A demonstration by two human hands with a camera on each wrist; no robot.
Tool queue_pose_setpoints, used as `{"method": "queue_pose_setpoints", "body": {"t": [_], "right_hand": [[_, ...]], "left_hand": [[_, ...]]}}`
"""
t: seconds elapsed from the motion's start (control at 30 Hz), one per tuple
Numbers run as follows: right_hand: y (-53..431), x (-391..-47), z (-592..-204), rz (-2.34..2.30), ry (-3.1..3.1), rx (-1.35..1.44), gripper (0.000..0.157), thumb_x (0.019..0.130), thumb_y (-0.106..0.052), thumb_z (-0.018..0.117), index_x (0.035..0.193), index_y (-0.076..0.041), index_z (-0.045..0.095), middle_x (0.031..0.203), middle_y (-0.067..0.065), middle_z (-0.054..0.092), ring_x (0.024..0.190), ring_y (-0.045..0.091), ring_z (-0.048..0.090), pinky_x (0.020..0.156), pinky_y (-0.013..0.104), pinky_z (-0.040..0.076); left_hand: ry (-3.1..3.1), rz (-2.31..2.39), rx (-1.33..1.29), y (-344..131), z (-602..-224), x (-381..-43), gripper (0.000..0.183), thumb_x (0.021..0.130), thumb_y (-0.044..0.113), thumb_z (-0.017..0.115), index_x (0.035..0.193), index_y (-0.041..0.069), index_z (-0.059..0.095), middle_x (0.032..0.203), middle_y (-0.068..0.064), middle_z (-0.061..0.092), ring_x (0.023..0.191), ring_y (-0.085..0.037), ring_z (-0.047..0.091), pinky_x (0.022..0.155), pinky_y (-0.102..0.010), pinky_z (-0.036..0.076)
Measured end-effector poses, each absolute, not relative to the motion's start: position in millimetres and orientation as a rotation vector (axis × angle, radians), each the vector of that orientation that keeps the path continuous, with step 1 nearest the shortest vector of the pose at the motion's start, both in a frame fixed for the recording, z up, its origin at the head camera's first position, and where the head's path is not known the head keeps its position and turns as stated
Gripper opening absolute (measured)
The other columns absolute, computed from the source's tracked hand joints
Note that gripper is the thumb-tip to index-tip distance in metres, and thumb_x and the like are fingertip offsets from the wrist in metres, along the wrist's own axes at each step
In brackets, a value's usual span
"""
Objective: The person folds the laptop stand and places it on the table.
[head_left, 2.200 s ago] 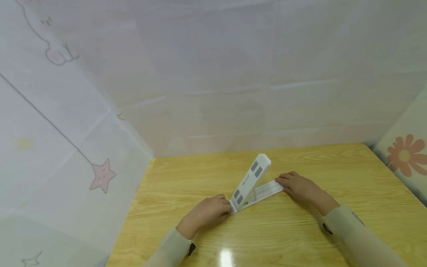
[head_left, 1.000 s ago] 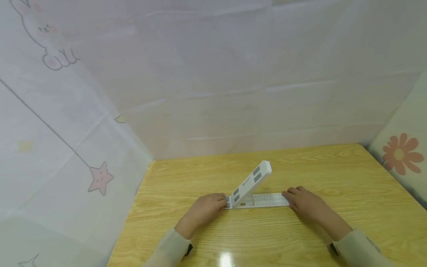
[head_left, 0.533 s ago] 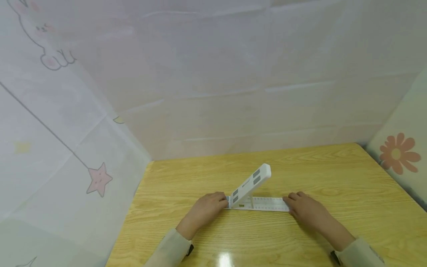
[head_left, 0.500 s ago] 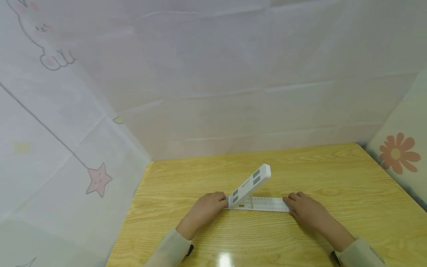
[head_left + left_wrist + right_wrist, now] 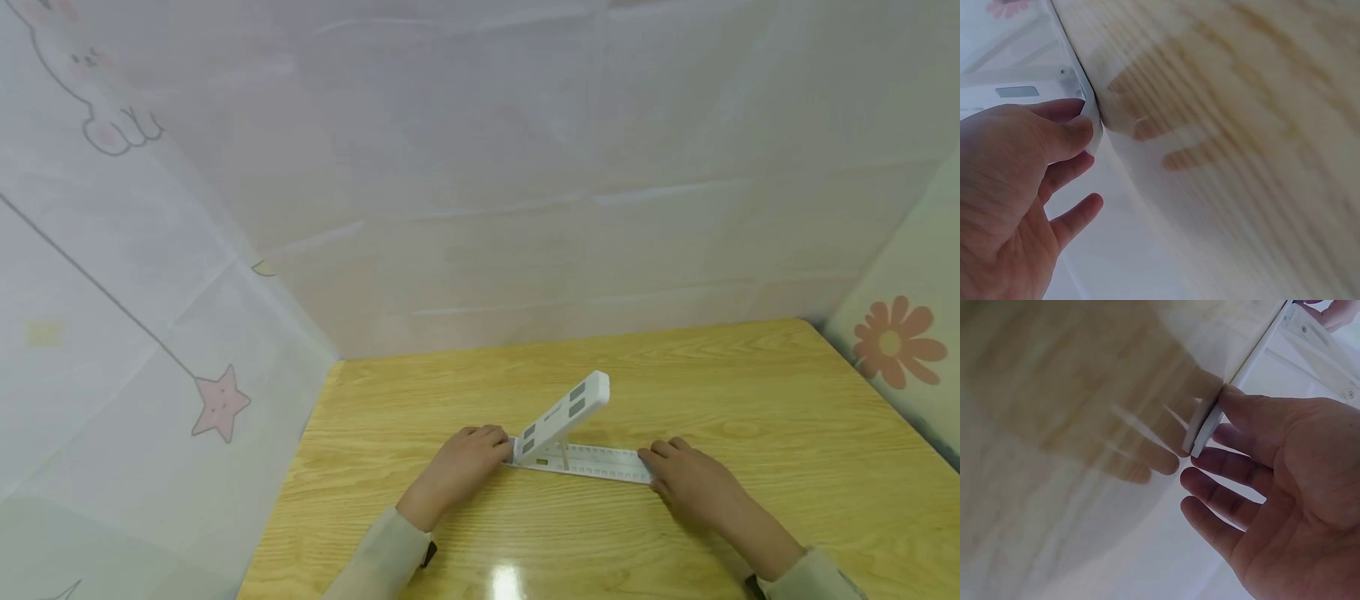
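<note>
A white folding laptop stand [image 5: 564, 417] rests on the wooden table in the head view. Its upper plate, with grey pads, leans up to the right on a small strut above a long notched base [image 5: 607, 463]. My left hand [image 5: 459, 468] pinches the base's left end between thumb and fingers; in the left wrist view the thumb [image 5: 1072, 137] lies against the white edge. The base's right end is pinched by my right hand [image 5: 697, 483]. Seen from the right wrist, the lower fingers [image 5: 1216, 519] spread away from the stand's edge [image 5: 1207, 431].
The table [image 5: 420, 392] has a light wood grain and a glossy surface. Behind it hangs a pale cloth backdrop [image 5: 480, 208], continuing at the left with a printed star [image 5: 221, 403] and at the right with a printed flower [image 5: 898, 342].
Both hands have turned the stand: the base's right end has swung toward me. The right hand has come nearer with it, while the left has barely moved. Both keep their grip.
</note>
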State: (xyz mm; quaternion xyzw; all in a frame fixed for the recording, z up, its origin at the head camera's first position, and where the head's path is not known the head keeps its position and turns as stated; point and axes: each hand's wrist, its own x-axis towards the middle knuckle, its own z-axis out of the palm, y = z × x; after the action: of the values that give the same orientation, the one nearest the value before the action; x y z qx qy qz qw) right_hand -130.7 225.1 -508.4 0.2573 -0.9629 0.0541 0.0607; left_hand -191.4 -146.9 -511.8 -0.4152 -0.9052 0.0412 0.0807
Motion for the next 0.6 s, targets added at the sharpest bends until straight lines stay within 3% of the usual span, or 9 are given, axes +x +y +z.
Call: {"method": "queue_pose_setpoints", "body": {"t": [0.6], "right_hand": [[225, -125, -513, 0.178, -2.898, 0.775, 0.047, 0.084, -0.021, 0.082, 0.125, -0.003, 0.067, 0.114, 0.009, 0.069, 0.102, 0.029, 0.064, 0.080, 0.042, 0.058]], "left_hand": [[-2.686, 0.085, -1.287, -147, -514, -213, 0.021, 0.097, 0.014, 0.068, 0.116, 0.023, 0.067, 0.119, 0.009, 0.063, 0.110, -0.007, 0.060, 0.096, -0.029, 0.052]]}}
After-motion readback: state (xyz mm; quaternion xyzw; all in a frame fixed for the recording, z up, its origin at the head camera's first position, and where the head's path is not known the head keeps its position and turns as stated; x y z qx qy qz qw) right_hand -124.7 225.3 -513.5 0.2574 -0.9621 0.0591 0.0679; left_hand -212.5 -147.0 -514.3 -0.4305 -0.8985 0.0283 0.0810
